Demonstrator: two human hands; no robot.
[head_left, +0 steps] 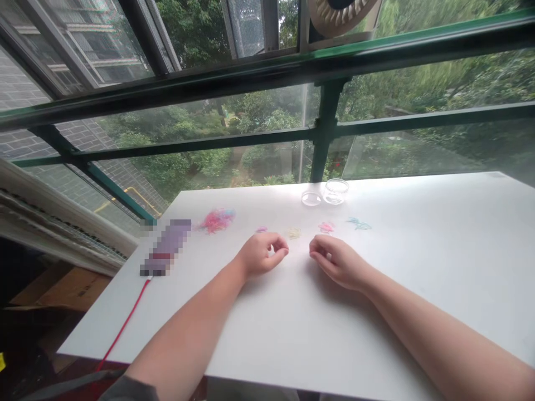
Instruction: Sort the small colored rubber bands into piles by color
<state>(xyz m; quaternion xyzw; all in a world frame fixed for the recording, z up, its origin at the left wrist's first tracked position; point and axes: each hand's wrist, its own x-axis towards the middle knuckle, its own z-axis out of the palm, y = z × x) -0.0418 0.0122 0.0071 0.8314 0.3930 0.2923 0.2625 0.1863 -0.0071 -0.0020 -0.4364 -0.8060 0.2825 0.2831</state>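
My left hand (265, 255) rests on the white table, loosely curled, its thumb and index tips close together. Nothing shows in it. Just beyond it lie a small purple clump (261, 229) and a group of pale yellow bands (294, 233). Facing it across a narrow gap, my right hand (339, 260) is curled with thumb against fingers, and no object shows in it. Behind that hand are pink bands (326, 226) and teal bands (359, 223). A larger mixed pile of pink, red, purple and blue small elastic bands (217, 220) lies farther left.
Near the far edge stand a clear round container (336, 191) and a clear round lid (311, 199). A blurred-out phone-like object (167, 248) with a red cable (125, 323) lies at left. Green window railings (326, 128) rise behind the white table (267, 334).
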